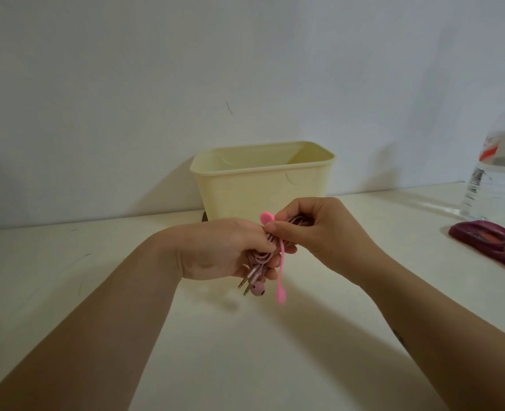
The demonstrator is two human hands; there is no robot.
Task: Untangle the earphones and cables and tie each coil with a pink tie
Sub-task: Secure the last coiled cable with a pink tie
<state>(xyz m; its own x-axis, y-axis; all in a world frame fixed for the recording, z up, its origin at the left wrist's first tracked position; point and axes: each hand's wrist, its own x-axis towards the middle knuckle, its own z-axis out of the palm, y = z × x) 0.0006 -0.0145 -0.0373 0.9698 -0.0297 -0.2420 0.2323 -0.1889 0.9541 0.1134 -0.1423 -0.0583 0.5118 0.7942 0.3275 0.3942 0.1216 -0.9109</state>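
Note:
A coil of pink earphone cable (260, 258) hangs above the table's middle, with two jack plugs and a round pink earbud (257, 289) dangling below it. My left hand (218, 250) grips the coil from the left. My right hand (319, 229) pinches a bright pink tie (281, 262) against the coil's top. The tie's round end sticks up between my hands and its long tail hangs down to the right of the earbud. Part of the coil is hidden inside both hands.
A pale yellow plastic bin (263, 185) stands against the wall just behind my hands. At the right edge stand a clear water bottle (497, 173) and a dark red pouch (494, 241) on the cream table (245, 351).

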